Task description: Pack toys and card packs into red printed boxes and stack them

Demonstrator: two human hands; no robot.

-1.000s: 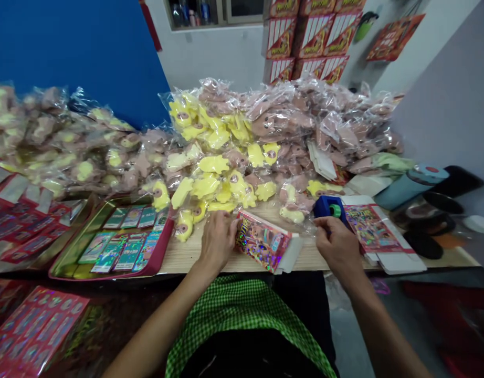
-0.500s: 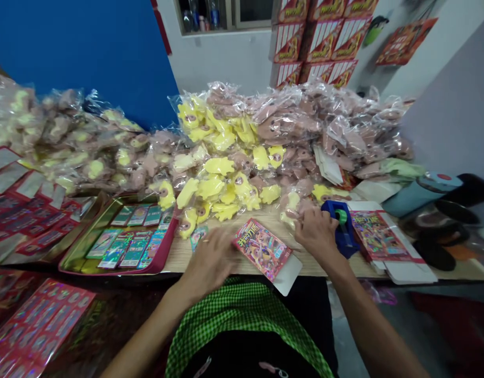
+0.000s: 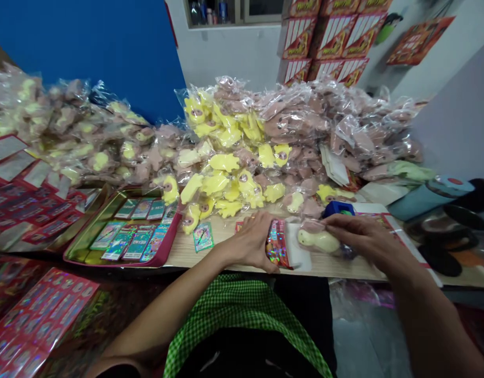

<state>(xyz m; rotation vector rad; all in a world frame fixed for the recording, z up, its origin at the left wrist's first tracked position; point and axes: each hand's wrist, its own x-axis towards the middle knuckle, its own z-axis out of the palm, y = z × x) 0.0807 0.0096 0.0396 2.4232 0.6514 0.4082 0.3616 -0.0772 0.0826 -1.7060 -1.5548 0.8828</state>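
Note:
My left hand (image 3: 253, 239) is wrapped over a red printed cardboard box (image 3: 279, 244) lying on the table, its white flap (image 3: 296, 247) sticking out to the right. Between the fingers of my right hand (image 3: 358, 236) is one end of a pale yellow squishy toy (image 3: 318, 240) in a clear plastic bag. The toy's other end reaches over the flap at the box's open side. A small shiny card (image 3: 203, 237) lies to the left of my left hand. Behind my right hand stands a blue tape dispenser (image 3: 338, 209), partly hidden.
A pink-rimmed gold tray (image 3: 169, 249) with several cards is at the left. Bagged toys (image 3: 226, 184) are heaped along the back. A light-blue bottle (image 3: 431, 197) and dark cups (image 3: 458, 223) stand right. Red boxes (image 3: 299, 39) are stacked behind. Red printed sheets (image 3: 41, 315) lie lower left.
My left hand has moved right and taken hold of the red box, which has turned. My right hand has picked up a bagged toy and brought it toward the box's flap.

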